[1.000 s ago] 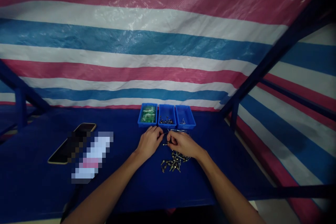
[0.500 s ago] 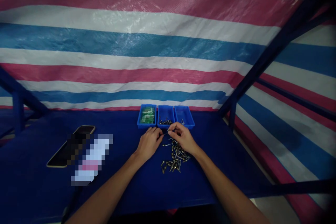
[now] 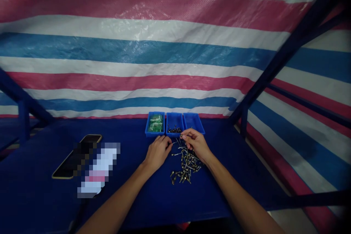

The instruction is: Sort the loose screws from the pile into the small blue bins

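Observation:
My left hand rests low over the table, its thumb and forefinger pinched on a thin silvery pin that points right. My right hand is closed in a pinch on a small metal piece with a brass-coloured head. Below and beside the right hand lies a loose pile of thin-shanked metal pins with dark and brass-coloured heads. Just beyond the hands stand three blue bins. The left bin has green and white pieces in it, and the middle bin several small dark metal pieces.
The right bin has hardly anything visible in it. On the left of the blue table lie a phone and a pixelated pale object. A striped tarp hangs behind, and blue frame bars slant at both sides.
The whole view has shifted slightly, so things appear a little lower and further right. Both hands keep their pinches, close together above the pile.

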Demonstrator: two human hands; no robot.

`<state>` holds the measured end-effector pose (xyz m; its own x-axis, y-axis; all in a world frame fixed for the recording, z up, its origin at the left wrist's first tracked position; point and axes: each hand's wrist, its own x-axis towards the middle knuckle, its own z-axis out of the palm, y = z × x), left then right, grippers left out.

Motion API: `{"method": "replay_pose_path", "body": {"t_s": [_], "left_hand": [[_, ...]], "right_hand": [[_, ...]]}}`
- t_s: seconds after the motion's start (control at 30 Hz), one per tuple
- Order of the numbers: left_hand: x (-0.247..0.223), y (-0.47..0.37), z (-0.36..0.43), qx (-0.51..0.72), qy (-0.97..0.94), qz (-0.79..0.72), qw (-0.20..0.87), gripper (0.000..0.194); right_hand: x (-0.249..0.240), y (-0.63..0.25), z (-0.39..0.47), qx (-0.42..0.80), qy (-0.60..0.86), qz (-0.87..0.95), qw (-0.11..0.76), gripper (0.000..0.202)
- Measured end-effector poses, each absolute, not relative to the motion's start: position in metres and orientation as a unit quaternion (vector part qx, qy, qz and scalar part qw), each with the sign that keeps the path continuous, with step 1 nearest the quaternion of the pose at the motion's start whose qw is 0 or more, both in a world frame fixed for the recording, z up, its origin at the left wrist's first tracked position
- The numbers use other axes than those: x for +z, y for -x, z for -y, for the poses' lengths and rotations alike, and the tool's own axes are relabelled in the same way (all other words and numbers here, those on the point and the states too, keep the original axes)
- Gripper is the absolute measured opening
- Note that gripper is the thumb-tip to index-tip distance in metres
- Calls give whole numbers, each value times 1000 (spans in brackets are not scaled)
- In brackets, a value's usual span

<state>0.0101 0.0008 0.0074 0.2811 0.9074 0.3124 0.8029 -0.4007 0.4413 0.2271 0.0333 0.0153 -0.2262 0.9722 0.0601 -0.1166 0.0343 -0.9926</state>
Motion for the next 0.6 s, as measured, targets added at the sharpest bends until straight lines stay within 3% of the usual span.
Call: {"method": "replay_pose_path", "body": {"t_s": [0.23,0.6], "left_hand": [[8,-10,-1,265,-793,-540,100,8],[6,-9,-2,263,-793,-541,98,9]], "right_hand": [[14,-228,-34,609,347,500,508,32],[29,-224,-29,693,291,411,516,47]]}}
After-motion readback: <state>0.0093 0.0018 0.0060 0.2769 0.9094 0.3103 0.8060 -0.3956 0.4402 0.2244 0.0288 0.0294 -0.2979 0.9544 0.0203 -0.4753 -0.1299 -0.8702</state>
